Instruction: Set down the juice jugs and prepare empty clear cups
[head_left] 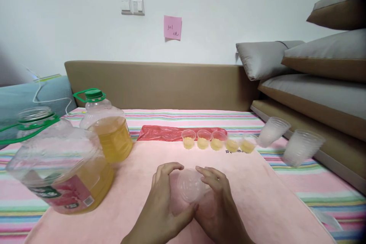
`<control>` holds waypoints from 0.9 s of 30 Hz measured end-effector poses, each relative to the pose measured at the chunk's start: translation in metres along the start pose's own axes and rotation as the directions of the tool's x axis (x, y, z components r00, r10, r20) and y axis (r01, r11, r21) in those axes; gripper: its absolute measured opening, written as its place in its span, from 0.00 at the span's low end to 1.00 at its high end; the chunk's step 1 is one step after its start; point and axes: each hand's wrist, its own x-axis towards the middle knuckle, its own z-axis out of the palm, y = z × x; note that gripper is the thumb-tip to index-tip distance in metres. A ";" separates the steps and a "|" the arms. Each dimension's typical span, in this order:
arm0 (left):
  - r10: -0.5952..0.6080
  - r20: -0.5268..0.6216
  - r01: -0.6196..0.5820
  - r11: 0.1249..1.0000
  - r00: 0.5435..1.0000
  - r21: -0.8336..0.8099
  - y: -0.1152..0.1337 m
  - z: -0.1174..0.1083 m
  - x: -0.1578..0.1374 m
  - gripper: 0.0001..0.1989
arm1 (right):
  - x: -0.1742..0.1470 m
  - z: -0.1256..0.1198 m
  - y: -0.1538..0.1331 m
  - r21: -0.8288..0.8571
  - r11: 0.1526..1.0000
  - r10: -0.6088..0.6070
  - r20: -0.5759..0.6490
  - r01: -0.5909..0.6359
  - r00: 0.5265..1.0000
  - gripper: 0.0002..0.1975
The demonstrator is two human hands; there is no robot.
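A clear round plastic cup point(191, 185) sits between my two hands, low in the middle of the view. My left hand point(166, 194) curls around its left side, fingertips by the far rim and thumb along the near edge. On the other side, my right hand point(219, 194) bends its fingers over the right edge; its thumb is mostly hidden. The two hands meet just below the cup. Farther back stands a row of several small clear cups point(203, 141) with pale yellow liquid in the bottom.
An uncapped jug of yellow juice point(71, 175) stands at left, with a green-capped jug point(114, 133) behind it. Two stacks of nested cups point(273, 131) lean at right beside piled cushions point(317, 91). A red plastic bag point(160, 133) lies flat behind the row, on a pink cloth point(137, 177).
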 end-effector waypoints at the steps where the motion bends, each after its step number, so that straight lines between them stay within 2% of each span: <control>1: 0.003 -0.001 -0.003 1.000 1.000 0.002 0.000 0.000 0.000 0.35 | 0.000 0.000 0.000 0.000 1.000 0.001 0.002 -0.001 1.000 0.23; 15: 0.015 0.029 -0.016 1.000 0.999 0.027 -0.002 -0.002 0.001 0.36 | 0.000 -0.001 -0.002 -0.021 1.000 -0.001 0.032 0.002 0.999 0.21; 21: -0.028 0.048 0.028 1.000 0.998 -0.004 -0.002 -0.002 -0.001 0.36 | 0.001 -0.004 0.000 -0.041 0.999 0.002 0.041 0.000 0.999 0.20; 27: -0.062 0.014 0.063 0.996 0.998 -0.057 -0.004 -0.002 -0.002 0.37 | 0.004 -0.006 0.000 -0.040 0.998 0.038 0.010 -0.038 0.999 0.21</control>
